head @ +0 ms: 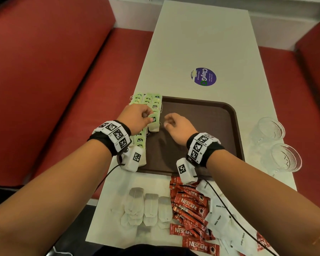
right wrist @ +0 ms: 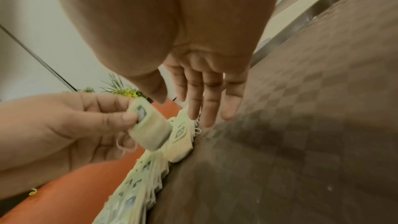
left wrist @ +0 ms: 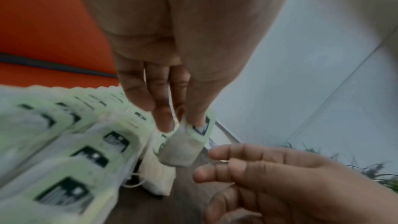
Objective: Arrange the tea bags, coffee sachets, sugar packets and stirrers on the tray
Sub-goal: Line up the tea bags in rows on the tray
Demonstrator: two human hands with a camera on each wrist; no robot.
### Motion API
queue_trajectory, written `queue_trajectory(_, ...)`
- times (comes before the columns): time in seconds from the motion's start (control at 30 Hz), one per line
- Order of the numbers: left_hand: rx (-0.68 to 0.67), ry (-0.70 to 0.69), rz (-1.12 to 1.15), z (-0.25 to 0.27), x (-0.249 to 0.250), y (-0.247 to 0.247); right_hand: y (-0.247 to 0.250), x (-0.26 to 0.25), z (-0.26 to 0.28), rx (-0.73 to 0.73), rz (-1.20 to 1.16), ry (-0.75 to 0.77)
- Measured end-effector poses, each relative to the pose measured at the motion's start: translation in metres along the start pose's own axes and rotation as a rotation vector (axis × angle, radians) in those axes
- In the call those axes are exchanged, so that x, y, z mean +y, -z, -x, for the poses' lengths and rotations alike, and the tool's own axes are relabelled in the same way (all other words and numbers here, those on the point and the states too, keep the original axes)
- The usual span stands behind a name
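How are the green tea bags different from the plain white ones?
The green-tagged tea bags lie in rows along the brown plastic tray's left side; the plain white tea bags wait on the white table. The left hand pinches a green one; nobody touches the white ones. Both are small paper pouches.

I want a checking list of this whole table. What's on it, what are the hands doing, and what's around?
Surface: long white table with round purple sticker.
Job's things: brown plastic tray holding rows of green-tagged tea bags; plain white tea bags, red coffee sachets and white sugar packets off-tray; stirrers: nothing seen.
Clutter: two clear glass cups.
Grippers: left hand pinches one tea bag; right hand empty.
Cables: black wrist cable across packets.
Surroundings: red bench seats.
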State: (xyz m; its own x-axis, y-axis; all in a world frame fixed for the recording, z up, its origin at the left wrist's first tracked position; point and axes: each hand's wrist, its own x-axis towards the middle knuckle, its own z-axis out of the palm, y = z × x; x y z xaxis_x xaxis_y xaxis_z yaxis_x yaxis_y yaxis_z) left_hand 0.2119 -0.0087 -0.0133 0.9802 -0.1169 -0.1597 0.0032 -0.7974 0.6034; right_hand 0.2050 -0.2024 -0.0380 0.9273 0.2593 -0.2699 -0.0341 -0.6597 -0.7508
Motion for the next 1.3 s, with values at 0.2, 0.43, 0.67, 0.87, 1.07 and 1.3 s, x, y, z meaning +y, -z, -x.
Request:
queue_trajectory(0.2,-0.268,0.122,-0.109,-0.011,-0.004,-0.012,-0.002,-0.007,-0.007,-0.132,-0.133,-0.154)
queue_trajectory(0.43,-0.294,0.095,-0.136,-0.021,0.006,-0.012,-0.008,-0.009,-0.025,-0.091,-0.229,-0.205)
queue_trajectory(0.67,-0.324,0.080,-0.231,-0.027,0.003,-0.014,-0.006,-0.014,-0.032,-0.125,-0.020,-0.191)
queue_trajectory(0.87,-0.134,0.118,-0.272,-0.037,-0.004,-0.024,-0.002,-0.024,-0.039,-0.127,0.123,-0.134)
queue_trajectory(1.07,-0.050,0.087,-0.279,-0.036,-0.008,-0.028,-0.002,-0.028,-0.047,-0.132,0.159,-0.111)
queue_trajectory(1.3,-0.152,-0.023,-0.438,-0.029,-0.004,-0.033,-0.001,-0.030,-0.047,-0.200,0.254,-0.051)
